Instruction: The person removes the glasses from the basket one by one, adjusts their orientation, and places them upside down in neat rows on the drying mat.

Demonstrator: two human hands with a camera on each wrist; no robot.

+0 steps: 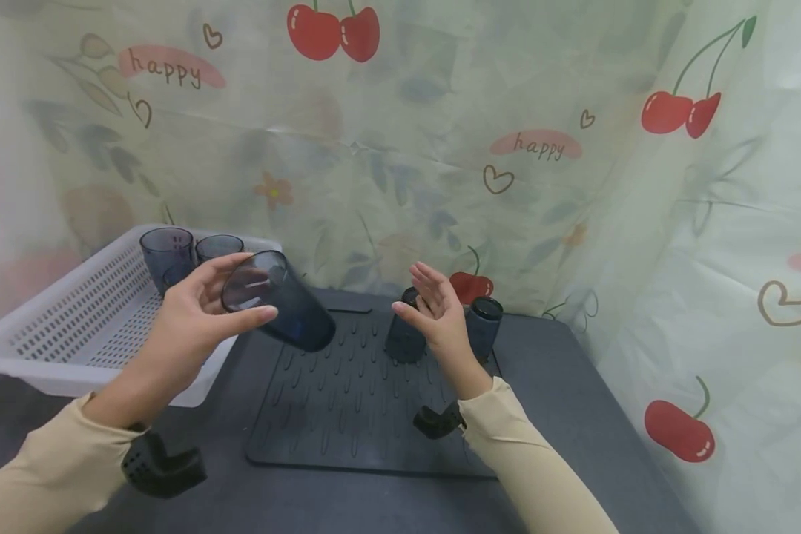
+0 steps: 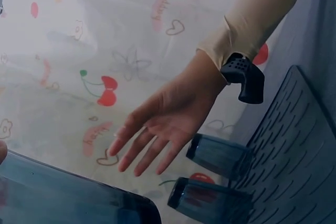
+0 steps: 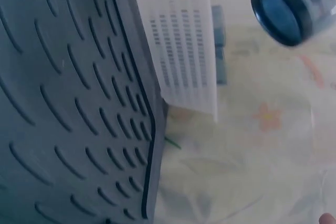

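In the head view my left hand (image 1: 187,315) grips a dark blue drinking glass (image 1: 300,315), thumb on one side and fingers round the other. The glass tilts, its mouth toward the hand and its base down to the right, above the left part of a dark drying mat (image 1: 347,437). Its thick base (image 3: 283,14) shows in the right wrist view. My right hand (image 1: 443,326) is raised with fingers extended and holds nothing. Behind it two glasses stand upside down on the mat, one partly hidden (image 1: 403,341), the other beside the wrist (image 1: 483,330).
A white perforated basket (image 1: 193,389) on the left holds several more blue glasses (image 1: 167,256). A patterned curtain (image 1: 387,185) hangs right behind the dark table (image 1: 561,386) and along its right side.
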